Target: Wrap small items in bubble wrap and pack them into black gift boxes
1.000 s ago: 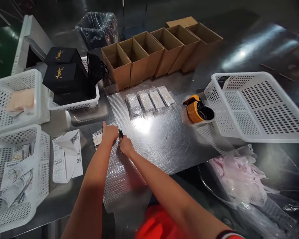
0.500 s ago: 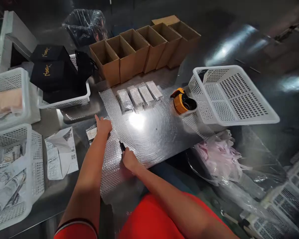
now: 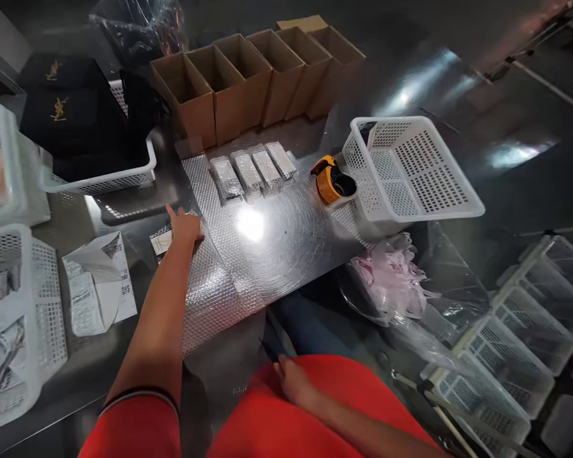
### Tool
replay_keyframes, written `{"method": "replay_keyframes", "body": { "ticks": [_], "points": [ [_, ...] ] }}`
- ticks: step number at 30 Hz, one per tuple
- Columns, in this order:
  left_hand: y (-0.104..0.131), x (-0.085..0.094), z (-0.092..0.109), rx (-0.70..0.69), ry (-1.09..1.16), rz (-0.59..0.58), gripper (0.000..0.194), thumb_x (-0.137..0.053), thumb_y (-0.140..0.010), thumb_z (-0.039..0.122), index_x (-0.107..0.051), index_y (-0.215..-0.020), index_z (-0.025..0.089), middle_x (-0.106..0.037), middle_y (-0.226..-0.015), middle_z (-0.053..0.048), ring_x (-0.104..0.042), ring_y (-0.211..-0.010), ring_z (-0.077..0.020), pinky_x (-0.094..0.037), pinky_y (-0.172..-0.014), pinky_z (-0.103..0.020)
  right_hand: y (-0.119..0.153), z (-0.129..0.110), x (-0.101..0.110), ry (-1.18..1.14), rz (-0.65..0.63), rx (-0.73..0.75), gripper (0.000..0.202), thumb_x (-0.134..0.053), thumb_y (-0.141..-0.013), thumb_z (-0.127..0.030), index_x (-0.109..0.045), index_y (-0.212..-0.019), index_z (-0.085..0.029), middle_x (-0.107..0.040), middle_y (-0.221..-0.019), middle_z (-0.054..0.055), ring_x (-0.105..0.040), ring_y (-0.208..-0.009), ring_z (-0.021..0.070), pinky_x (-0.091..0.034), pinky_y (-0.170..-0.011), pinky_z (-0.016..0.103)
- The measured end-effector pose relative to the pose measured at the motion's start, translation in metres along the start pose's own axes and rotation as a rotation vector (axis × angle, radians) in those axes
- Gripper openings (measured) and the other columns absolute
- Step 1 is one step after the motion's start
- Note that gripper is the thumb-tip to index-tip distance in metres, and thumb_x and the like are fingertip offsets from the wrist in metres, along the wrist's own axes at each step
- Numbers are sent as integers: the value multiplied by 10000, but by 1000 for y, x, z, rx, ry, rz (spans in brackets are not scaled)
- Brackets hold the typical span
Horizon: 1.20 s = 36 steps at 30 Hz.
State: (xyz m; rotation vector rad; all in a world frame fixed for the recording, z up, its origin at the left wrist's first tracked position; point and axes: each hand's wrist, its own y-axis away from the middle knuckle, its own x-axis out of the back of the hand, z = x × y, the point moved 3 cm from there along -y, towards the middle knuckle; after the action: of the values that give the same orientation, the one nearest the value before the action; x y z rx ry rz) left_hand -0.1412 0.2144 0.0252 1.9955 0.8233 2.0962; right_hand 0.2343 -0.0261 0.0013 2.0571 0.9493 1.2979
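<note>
My left hand [image 3: 185, 227] lies on the bubble wrap [image 3: 209, 286], fingers stretched with one pointing away from me, pressing the sheet down. Partly under that hand and the film is a small white-labelled box [image 3: 161, 243]. My right hand [image 3: 293, 380] is close to my body, below the table edge, closed around a dark, slim utility knife [image 3: 268, 350]; its exact shape is dim. Beyond the sheet, several bubble-wrapped packets [image 3: 253, 170] lie side by side in a row.
Several brown cartons [image 3: 191, 114] stand open along the back. An orange tape dispenser [image 3: 333, 182] sits beside a white basket [image 3: 439, 216]. At left are black boxes [image 3: 67, 127], printed papers [image 3: 98, 286] and another basket [image 3: 48, 305]. Pink ribbons [image 3: 391, 280] hang in plastic at the right edge.
My right hand has drawn back with the knife from the bubble wrap to my body, below the table edge. My left hand stays on the wrap; the view has shifted slightly.
</note>
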Motion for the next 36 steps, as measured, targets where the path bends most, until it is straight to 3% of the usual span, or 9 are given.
{"method": "replay_keyframes", "body": {
  "ticks": [3, 7, 10, 13, 18, 22, 29, 32, 36],
  "points": [
    [6, -2, 2, -41, -66, 53, 407, -765, -784, 383, -717, -1027, 61, -709, -1166, -231, -343, -1419, -464, 53, -1143, -728, -7, 4, 40, -25, 195, 123, 355, -340, -983, -256, -624, -1181, -174, -696, -1107, 148, -674, -1030, 247, -520, -870, 346],
    [30, -3, 7, -117, -65, 225, 473, -615, -907, 333, -593, -1302, 73, -506, -1480, -227, -301, -1465, -392, 24, -1189, -674, -83, -19, 137, 77, 559, 171, 441, -381, -975, -335, -527, -1344, -142, -619, -1196, 172, -605, -1093, 277, -490, -931, 397],
    [74, -11, 17, -110, 49, 473, 449, -479, -966, 295, -556, -1368, 110, -442, -1542, -201, -339, -1457, -354, -76, -1215, -643, -148, -25, 197, 216, 686, 9, 449, -413, -958, -295, -523, -1330, -68, -580, -1174, 223, -586, -1064, 312, -469, -907, 427],
    [133, -47, 41, 7, 166, 566, 429, -447, -969, 295, -609, -1325, 117, -535, -1464, -199, -508, -1325, -336, -325, -1151, -569, -184, -18, 223, 309, 809, -92, 464, -451, -919, -246, -501, -1313, -6, -533, -1216, 296, -536, -1135, 381, -429, -928, 501],
    [191, -137, 100, 308, 261, 450, 651, -569, -900, 439, -485, -1462, 120, -394, -1550, -270, -349, -1425, -460, -250, -1093, -747, -191, -33, 199, 440, 901, 341, 488, -475, -929, -307, -448, -1367, -93, -462, -1363, 266, -425, -1282, 396, -373, -1017, 580],
    [192, -172, 123, 346, 290, 426, 776, -601, -865, 505, -396, -1519, 141, -292, -1604, -265, -214, -1479, -487, -160, -1101, -778, -201, -104, 167, 391, 727, 774, 426, -443, -962, -319, -482, -1347, -143, -460, -1366, 222, -434, -1278, 348, -401, -1033, 553],
    [195, -157, 117, 421, 258, 500, 540, -504, -946, 290, -465, -1483, 255, -445, -1557, -143, -388, -1427, -345, -311, -1125, -613, -237, -289, 117, 546, 90, 1278, 553, -692, -847, -365, -536, -1330, -146, -453, -1461, 208, -347, -1393, 365, -309, -1129, 531],
    [186, -139, 104, 576, 277, 571, 423, -480, -956, 231, -582, -1366, 198, -539, -1466, -160, -517, -1307, -303, -420, -1055, -515, -245, -319, 101, 663, -71, 1324, 549, -753, -795, -374, -576, -1271, -166, -473, -1458, 203, -384, -1370, 374, -335, -1098, 512],
    [160, -118, 71, 782, 313, 594, 386, -472, -967, 260, -590, -1313, 133, -559, -1413, -202, -585, -1206, -305, -499, -951, -458, -251, -317, 95, 656, -72, 1306, 406, -667, -866, -308, -585, -1243, -179, -543, -1389, 173, -493, -1252, 325, -375, -1039, 446]
  ]
}}
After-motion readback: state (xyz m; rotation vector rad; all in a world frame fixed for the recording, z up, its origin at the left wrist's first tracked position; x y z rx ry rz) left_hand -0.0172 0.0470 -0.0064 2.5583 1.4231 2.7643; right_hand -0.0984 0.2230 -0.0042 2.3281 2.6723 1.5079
